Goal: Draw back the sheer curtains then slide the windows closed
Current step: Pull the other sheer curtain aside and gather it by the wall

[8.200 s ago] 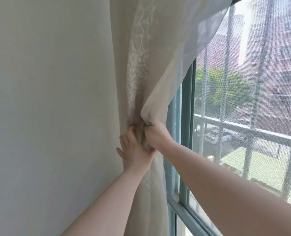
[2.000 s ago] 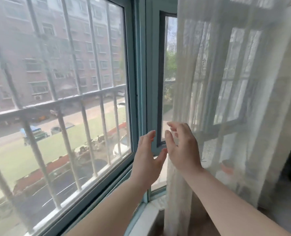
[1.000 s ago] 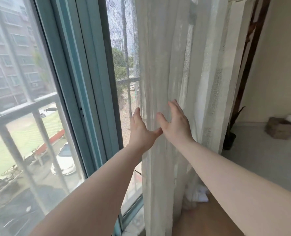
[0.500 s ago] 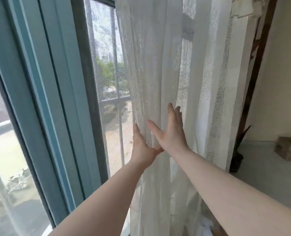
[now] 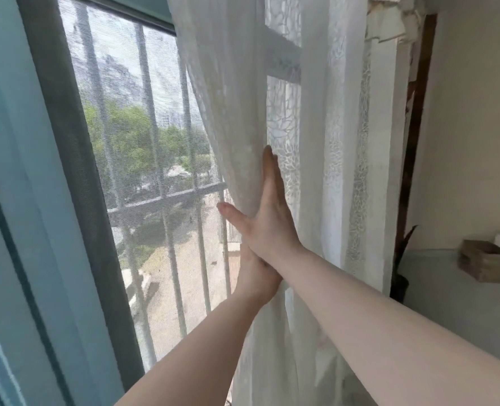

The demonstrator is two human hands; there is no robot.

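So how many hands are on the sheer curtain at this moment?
2. The right hand lies flat against the sheer curtain at its left edge; the left hand sits just below, partly hidden by the right forearm, its fingers not visible.

I count two hands: right hand (image 5: pixel 267 221), left hand (image 5: pixel 256 273). One sheer curtain (image 5: pixel 316 171). One window frame (image 5: pixel 38 200). One wooden box (image 5: pixel 487 263).

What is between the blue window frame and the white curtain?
In the head view, a dark-edged mesh screen fills that stretch between the blue window frame and the white curtain, with railing bars and trees outside behind it.
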